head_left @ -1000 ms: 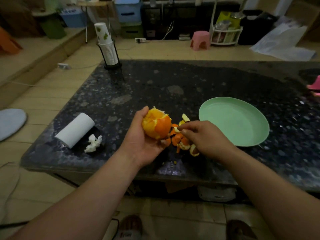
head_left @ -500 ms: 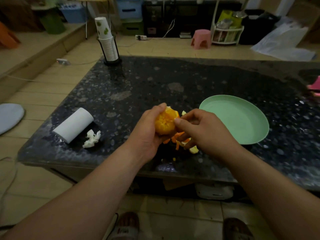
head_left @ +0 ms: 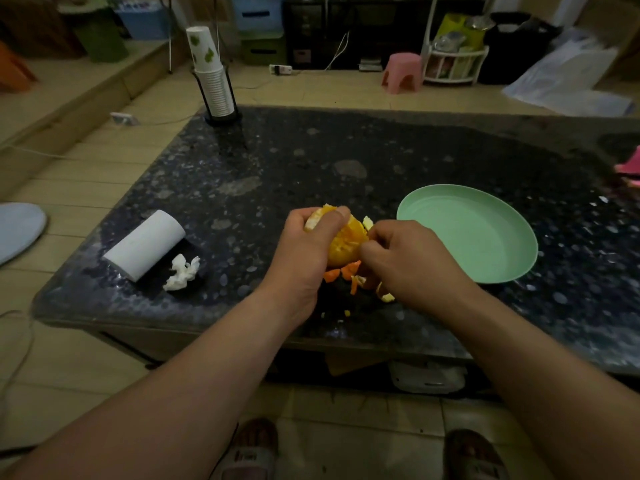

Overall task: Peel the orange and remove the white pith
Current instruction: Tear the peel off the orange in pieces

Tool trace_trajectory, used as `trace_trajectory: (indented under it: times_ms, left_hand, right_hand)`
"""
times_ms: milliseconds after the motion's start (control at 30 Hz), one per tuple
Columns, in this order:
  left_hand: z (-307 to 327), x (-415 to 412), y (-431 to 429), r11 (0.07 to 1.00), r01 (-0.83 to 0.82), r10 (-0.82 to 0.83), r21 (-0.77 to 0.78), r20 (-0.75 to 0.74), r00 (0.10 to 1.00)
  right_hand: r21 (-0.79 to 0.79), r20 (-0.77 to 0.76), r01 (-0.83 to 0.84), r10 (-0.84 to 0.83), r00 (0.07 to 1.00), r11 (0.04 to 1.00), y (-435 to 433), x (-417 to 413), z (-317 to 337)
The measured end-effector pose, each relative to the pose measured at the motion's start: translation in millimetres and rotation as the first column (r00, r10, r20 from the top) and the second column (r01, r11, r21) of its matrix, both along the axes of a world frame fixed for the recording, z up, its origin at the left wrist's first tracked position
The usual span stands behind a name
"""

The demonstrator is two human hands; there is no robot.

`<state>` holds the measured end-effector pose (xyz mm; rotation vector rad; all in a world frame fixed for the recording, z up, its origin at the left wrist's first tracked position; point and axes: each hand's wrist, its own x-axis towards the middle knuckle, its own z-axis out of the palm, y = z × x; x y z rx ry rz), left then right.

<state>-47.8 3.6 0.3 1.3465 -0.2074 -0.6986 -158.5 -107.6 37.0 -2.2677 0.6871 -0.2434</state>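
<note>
Partly peeled orange (head_left: 347, 241) in left hand (head_left: 304, 252)

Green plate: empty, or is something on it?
Empty. The green plate shows only bare surface; the peel pieces lie on the table beside it.

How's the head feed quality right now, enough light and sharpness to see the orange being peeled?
Head view: dim overall, but the orange reads bright and fairly sharp between the left hand and right hand; the wide-angle lens bows the table edges; small glints speckle it beside the green plate; the far right looks smeared.
</note>
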Motion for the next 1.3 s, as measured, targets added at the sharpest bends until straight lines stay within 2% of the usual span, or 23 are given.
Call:
trace_trajectory:
  times_ms: [67,200,467,600,800,900,967,1133,1300]
  left_hand:
    - [0.9,0.6,0.4,1.000,0.009,-0.010,-0.009,-0.023,1.000]
    - [3.5,0.3,2.0,1.000,0.012,-0.012,-0.011,-0.026,1.000]
    - [5.3,-3.3,3.6,1.000,0.022,-0.022,0.002,-0.022,1.000]
    - [9.9,-3.5,4.7,0.999,0.035,-0.036,-0.021,-0.052,0.998]
    - [20.8,-0.2,9.6,0.989,0.085,-0.113,-0.120,-0.253,0.961]
    - [21.7,0.6,11.4,0.986,0.086,-0.127,-0.145,-0.302,0.945]
    - [21.7,0.1,11.1,0.989,0.080,-0.113,-0.127,-0.278,0.954]
    - [17.9,-2.6,6.7,0.996,0.046,-0.054,-0.077,-0.112,0.992]
    - [17.1,-4.3,6.3,0.995,0.075,-0.083,-0.066,-0.129,0.988]
  right_hand:
    - [0.029,0.003,-0.017,0.017,1.000,0.999,-1.8,-1.1,-0.7]
    - [0.235,-0.005,-0.036,0.038,0.999,0.971,-5.2,-2.6,-0.6]
    - [0.157,0.018,-0.051,0.049,0.999,0.986,-5.0,-2.8,-2.2]
    - [0.200,0.080,-0.094,0.079,0.994,0.975,-9.7,-5.5,-2.3]
    - [0.346,0.172,-0.192,0.139,0.975,0.918,-19.4,-9.7,1.4]
    - [0.380,0.174,-0.197,0.139,0.975,0.904,-19.7,-9.2,1.9]
    - [0.375,0.135,-0.161,0.118,0.984,0.913,-16.6,-8.3,1.4]
    - [0.316,0.023,-0.091,0.089,0.996,0.944,-8.2,-5.3,2.0]
    - [0.183,0.054,-0.119,0.111,0.992,0.976,-7.6,-8.8,2.0]
